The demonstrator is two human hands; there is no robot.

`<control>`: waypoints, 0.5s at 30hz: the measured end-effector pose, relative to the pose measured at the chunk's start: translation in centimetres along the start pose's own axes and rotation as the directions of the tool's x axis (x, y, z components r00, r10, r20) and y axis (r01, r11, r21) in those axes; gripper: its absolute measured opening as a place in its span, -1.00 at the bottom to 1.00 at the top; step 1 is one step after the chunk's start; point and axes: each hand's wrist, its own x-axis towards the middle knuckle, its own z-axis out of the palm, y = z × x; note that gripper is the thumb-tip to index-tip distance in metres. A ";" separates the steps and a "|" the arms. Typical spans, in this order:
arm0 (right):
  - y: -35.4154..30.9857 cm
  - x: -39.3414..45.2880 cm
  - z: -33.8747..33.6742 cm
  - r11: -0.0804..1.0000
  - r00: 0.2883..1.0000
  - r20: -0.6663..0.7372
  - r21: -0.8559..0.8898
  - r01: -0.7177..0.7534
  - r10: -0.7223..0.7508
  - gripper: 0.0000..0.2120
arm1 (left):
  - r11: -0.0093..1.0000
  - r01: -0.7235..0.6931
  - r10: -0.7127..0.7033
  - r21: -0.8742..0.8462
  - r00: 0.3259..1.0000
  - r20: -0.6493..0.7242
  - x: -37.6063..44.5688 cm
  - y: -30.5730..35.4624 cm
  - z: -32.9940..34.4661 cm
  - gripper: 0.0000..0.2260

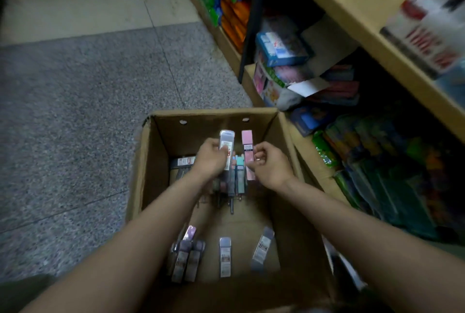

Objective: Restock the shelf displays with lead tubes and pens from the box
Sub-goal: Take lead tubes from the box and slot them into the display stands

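An open cardboard box (148,161) stands on the floor below me. Both hands are inside it. My left hand (210,159) grips a bunch of lead tubes and pens, a clear grey tube (227,139) sticking up from it and teal ones (239,171) hanging below. My right hand (268,164) pinches a pink lead tube (247,146) next to that bunch. Several more grey and lilac lead tubes (224,256) lie loose on the box floor near me, and another tube (186,161) lies by the left wall.
Wooden shelves (364,25) rise at the right, stocked with coloured packets, boxed goods and a blue box (281,48). Green and dark packs (377,181) fill the lowest shelf beside the box. Grey speckled floor (75,111) lies to the left.
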 end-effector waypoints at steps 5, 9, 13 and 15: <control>-5.2 -3.4 -7.6 0.987 0.981 -0.109 -0.003 0.158 -0.157 -0.70 | 0.983 -0.182 0.165 0.036 0.945 0.284 -4.0 9.2 0.1 -0.92; -8.9 -7.1 -13.5 0.958 0.941 -0.195 0.033 0.286 -0.275 -0.20 | 0.956 -0.291 0.248 0.046 0.879 0.407 -7.5 13.1 0.7 -0.95; -11.1 -10.8 -17.8 0.937 0.913 -0.236 0.027 0.347 -0.332 -0.23 | 0.947 -0.316 0.308 -0.062 0.829 0.467 -10.6 14.8 1.6 -0.80; -11.4 -12.2 -19.4 0.937 0.905 -0.256 -0.014 0.348 -0.340 -0.29 | 0.939 -0.325 0.337 -0.114 0.796 0.503 -11.9 15.9 2.8 -0.76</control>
